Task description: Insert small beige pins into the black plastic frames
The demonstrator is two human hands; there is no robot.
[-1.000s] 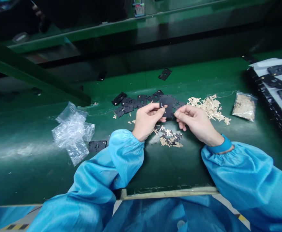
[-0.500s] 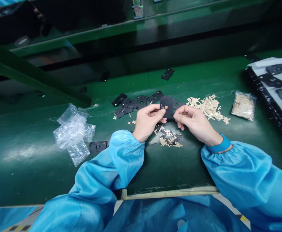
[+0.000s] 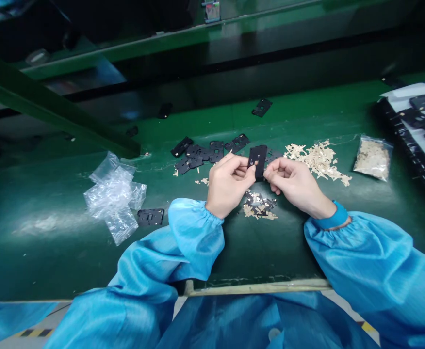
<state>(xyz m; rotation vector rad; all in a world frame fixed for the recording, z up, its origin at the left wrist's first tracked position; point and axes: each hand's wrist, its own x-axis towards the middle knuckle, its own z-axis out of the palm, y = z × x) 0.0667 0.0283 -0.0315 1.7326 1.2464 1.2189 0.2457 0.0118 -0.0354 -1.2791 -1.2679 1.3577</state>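
Note:
My left hand (image 3: 229,186) is closed on a thin black plastic plate (image 3: 258,157), tilted up above the table, its thumb on the front. A small tan patch shows on the plate beside that thumb. At the plate's lower right edge my right hand (image 3: 288,179) has thumb and forefinger pinched together; whatever is between them is too small to make out. Below the hands lies a small pile of tan and black scraps (image 3: 259,208). Several similar black plates (image 3: 198,152) lie loosely heaped behind my left hand.
Beyond my right hand is a heap of tan strips (image 3: 318,160), then a clear bag of tan pieces (image 3: 372,157). A black-walled tray (image 3: 412,145) with plates stands far right. Crumpled clear bags (image 3: 114,196) and a single black part (image 3: 150,216) lie left. A green beam (image 3: 59,106) slants at upper left.
The black plate has turned and now looks narrower, with a tan patch showing by my left thumb. The left hand has shifted slightly right; the right hand stays at the plate's edge.

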